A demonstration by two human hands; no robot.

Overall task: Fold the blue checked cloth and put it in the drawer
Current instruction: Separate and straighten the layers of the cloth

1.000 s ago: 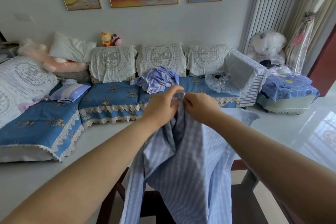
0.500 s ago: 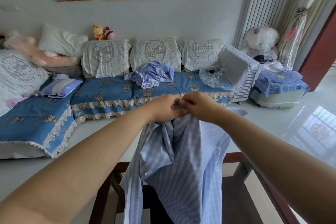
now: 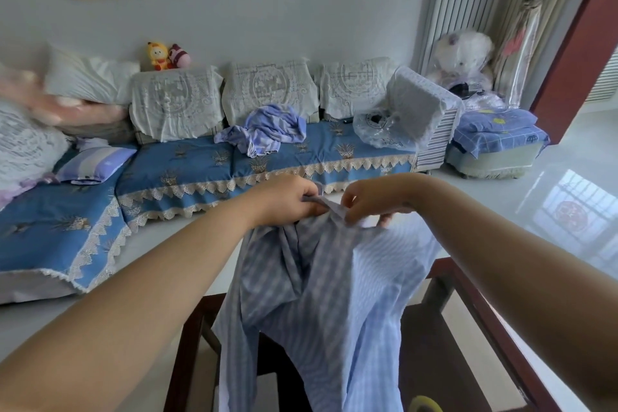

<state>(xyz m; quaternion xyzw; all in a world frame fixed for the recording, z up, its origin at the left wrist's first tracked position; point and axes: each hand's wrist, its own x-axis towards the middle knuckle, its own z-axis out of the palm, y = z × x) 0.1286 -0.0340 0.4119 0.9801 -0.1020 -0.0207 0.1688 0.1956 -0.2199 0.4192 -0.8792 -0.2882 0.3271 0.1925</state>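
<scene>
The blue checked cloth (image 3: 321,304) hangs in front of me, held up by its top edge and draping down over a dark wooden table. My left hand (image 3: 284,201) grips the top edge with curled fingers. Just to its right, my right hand (image 3: 374,201) pinches the same edge, a short span of fabric stretched between the two. The cloth's lower part runs out of the frame at the bottom. No drawer is in view.
A dark wooden table frame (image 3: 475,304) stands under the cloth. Across the white floor is a long blue sofa (image 3: 187,170) with another crumpled blue cloth (image 3: 267,130) on it. A covered fan (image 3: 421,117) and stacked bedding (image 3: 495,134) sit at the right.
My hands have drawn slightly apart along the cloth's top edge and sit lower in the view. The camera has tilted, so the sofa appears higher.
</scene>
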